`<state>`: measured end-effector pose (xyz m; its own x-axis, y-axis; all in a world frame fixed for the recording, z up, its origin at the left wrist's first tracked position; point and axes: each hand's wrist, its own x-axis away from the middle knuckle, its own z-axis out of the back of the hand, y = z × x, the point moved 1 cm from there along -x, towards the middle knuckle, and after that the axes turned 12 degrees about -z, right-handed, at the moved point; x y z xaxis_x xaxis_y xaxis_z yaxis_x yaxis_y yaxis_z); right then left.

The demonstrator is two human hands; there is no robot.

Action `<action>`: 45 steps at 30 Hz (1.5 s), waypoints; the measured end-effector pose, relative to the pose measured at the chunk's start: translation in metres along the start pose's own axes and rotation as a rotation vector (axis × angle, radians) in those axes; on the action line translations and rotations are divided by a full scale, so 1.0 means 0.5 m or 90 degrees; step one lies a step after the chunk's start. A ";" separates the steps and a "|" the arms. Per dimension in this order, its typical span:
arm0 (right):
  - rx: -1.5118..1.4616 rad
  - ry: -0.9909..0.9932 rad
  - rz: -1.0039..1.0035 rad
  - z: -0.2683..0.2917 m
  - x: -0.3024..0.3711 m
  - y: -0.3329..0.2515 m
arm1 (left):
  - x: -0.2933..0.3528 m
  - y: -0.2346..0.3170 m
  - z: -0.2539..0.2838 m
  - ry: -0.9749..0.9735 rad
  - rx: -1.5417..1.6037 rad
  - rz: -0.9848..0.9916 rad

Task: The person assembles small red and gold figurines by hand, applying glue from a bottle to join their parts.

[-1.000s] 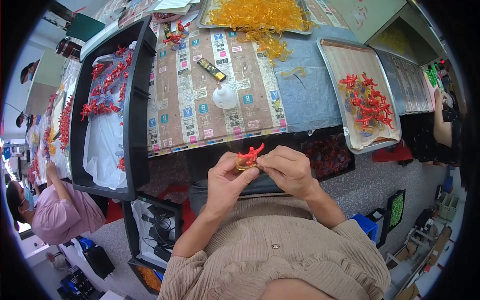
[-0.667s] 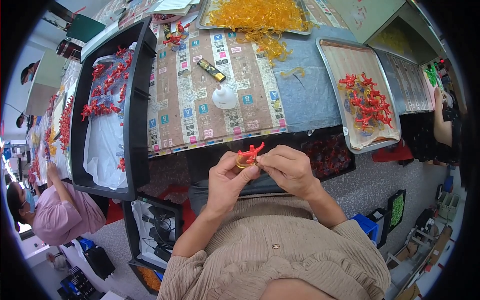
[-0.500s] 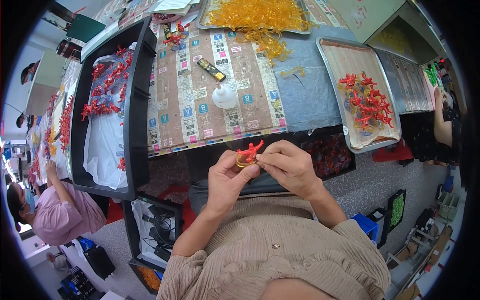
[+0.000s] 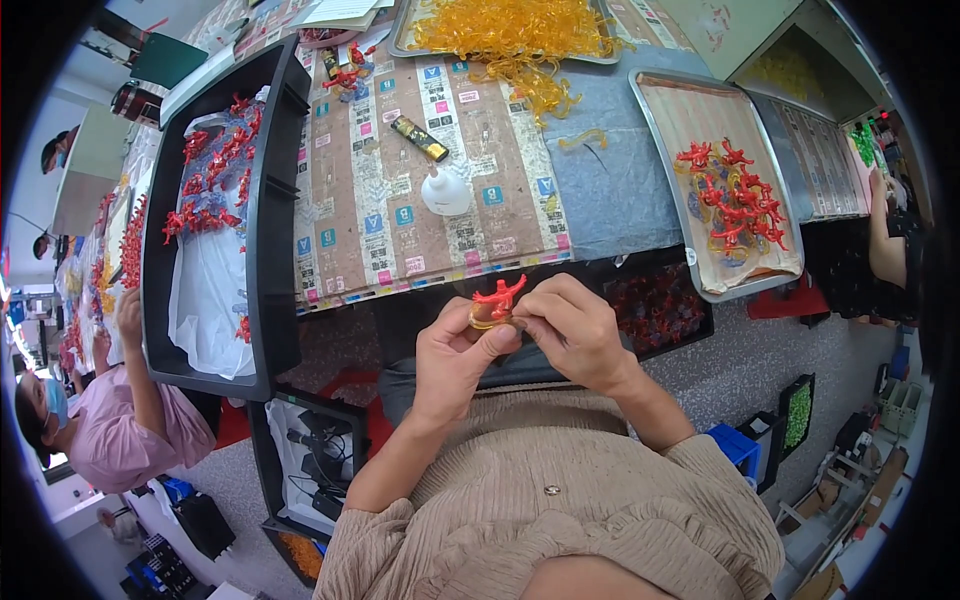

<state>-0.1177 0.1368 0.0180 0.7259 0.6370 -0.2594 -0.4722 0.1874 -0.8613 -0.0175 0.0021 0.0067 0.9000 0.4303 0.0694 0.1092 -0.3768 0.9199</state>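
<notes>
My left hand point(image 4: 456, 352) pinches a small red plastic figure point(image 4: 501, 297) with outstretched arms, above my lap and just off the table's near edge. A clear yellow plastic piece point(image 4: 486, 322) curves round the figure's lower part, between my left thumb and forefinger. My right hand point(image 4: 578, 338) is closed at the figure's right side, thumb and forefinger pressed together against its lower edge. What exactly those right fingertips grip is hidden. On the table ahead stands a white squeeze bottle point(image 4: 446, 192) with a nozzle, near a black-and-gold tube point(image 4: 419, 138).
At left, a black crate point(image 4: 272, 250) holds red and clear figures on plastic film. A metal tray point(image 4: 655, 130) at right bears red and yellow pieces. Yellow clear parts point(image 4: 510, 30) heap up at the back. A co-worker in pink point(image 4: 130, 425) sits at left.
My right fingertips have shifted slightly down along the figure's edge, and the wrist has turned a little. The figure stays in my left hand. At left, the co-worker's arm has risen.
</notes>
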 end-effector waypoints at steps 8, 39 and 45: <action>0.016 0.076 0.099 -0.010 0.010 0.011 | -0.001 0.010 -0.007 0.001 0.040 0.030; -0.010 0.037 0.095 -0.022 -0.008 0.014 | 0.002 0.007 0.008 0.019 -0.025 -0.060; -0.004 0.053 0.141 -0.024 -0.009 0.014 | 0.003 0.003 0.012 0.016 0.021 -0.019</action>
<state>-0.1182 0.1261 0.0080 0.6437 0.5978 -0.4778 -0.6219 0.0449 -0.7818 -0.0135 -0.0029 0.0061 0.8851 0.4624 0.0525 0.1500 -0.3904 0.9083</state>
